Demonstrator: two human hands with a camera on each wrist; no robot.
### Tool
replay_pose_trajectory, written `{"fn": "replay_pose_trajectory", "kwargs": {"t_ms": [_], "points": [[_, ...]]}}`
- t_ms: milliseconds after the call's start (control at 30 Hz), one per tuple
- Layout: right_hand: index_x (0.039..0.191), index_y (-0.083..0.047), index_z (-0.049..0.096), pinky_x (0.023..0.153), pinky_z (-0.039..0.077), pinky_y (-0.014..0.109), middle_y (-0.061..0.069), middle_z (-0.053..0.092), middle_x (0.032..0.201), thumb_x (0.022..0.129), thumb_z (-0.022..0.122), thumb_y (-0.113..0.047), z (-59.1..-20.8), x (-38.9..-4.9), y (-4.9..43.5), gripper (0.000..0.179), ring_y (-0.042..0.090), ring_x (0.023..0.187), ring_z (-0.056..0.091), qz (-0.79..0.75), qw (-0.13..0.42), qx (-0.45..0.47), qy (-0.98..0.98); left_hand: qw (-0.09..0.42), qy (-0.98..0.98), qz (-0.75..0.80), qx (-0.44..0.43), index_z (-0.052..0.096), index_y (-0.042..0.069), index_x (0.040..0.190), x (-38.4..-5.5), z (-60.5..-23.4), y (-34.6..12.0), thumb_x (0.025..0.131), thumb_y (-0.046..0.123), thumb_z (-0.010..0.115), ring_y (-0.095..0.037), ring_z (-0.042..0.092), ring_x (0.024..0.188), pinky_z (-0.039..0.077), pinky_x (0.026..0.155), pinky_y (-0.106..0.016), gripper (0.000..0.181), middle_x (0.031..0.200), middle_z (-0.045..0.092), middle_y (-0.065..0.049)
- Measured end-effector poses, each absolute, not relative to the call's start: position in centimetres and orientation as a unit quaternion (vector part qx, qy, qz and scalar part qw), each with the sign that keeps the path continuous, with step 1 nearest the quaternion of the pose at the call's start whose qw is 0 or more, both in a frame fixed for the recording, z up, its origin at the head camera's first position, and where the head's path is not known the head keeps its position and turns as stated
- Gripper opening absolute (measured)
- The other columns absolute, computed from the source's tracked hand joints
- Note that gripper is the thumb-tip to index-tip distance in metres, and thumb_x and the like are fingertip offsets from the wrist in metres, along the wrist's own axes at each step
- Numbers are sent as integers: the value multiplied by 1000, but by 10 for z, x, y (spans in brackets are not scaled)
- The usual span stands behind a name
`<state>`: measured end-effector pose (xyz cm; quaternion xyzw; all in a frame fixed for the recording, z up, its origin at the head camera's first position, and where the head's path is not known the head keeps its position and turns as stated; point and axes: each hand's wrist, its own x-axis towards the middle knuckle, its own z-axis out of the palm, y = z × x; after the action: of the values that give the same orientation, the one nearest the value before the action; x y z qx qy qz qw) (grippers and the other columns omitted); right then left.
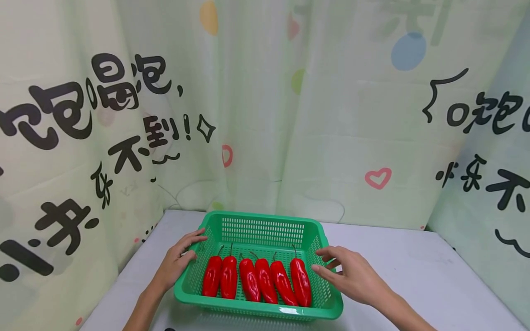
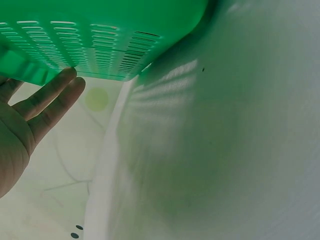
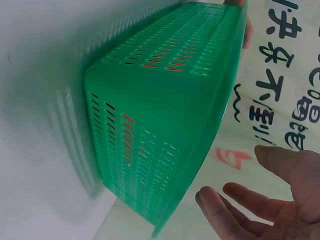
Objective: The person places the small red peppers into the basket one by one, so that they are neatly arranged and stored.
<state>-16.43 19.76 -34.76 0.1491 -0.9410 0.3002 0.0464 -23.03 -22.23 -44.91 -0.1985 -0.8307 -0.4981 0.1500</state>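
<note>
A green plastic basket point(image 1: 258, 309) with slotted walls stands on the white table. Several glossy red chili peppers point(image 1: 300, 282) with thin stems lie side by side on its floor, stems toward the back. At the basket's left rim is my left hand point(image 1: 177, 261), fingertips touching the edge. The left wrist view shows two of its fingers point(image 2: 52, 102) straight beside the outer wall. My right hand point(image 1: 352, 273) hovers at the right rim, fingers loosely bent and holding nothing. In the right wrist view a gap separates its fingertips from the basket wall point(image 3: 150, 95).
A pale curtain point(image 1: 256, 115) with black lettering, hearts and coloured dots hangs behind the table and along both sides. White table surface point(image 1: 397, 266) extends to the right of the basket, with a narrower strip on the left.
</note>
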Motion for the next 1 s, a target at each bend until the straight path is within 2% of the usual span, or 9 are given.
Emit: {"fn": "replay_pose_trajectory", "kwargs": {"t_ms": [300,533,700,867,1000], "points": [[122,-7,70,72,59,29,1,72,111,86,81,-36,-351,-159,195,48,11,89,68,319,42,134,-937,148,-831,-495,-204,67,4,130,-232,-447,-226,88,-6,50,-35,41,145,41,106,-29,46,153,52,-7],[123,-11,70,73,57,22,-1,71,110,89,79,-37,-355,-152,196,43,15,96,68,338,65,141,-928,135,-840,-475,-224,64,3,133,-233,-445,-231,91,-5,48,-39,43,142,50,93,-34,46,154,50,-11],[125,-9,69,75,57,22,2,70,115,90,78,-34,-360,-148,198,44,19,99,68,343,85,141,-925,128,-852,-450,-235,62,6,137,-232,-444,-234,93,-3,46,-38,42,143,49,95,-38,47,156,48,-10],[129,-10,67,77,59,29,4,69,118,90,79,-29,-367,-145,198,45,19,101,67,334,97,119,-930,142,-858,-427,-247,61,6,137,-229,-443,-237,93,-3,46,-37,45,140,50,96,-38,47,154,49,-11],[129,-11,68,77,60,31,1,69,116,89,80,-27,-371,-143,200,45,18,102,66,300,130,116,-938,142,-866,-410,-248,61,5,137,-229,-439,-238,95,-2,48,-38,47,139,49,101,-50,44,154,50,-12]]}}
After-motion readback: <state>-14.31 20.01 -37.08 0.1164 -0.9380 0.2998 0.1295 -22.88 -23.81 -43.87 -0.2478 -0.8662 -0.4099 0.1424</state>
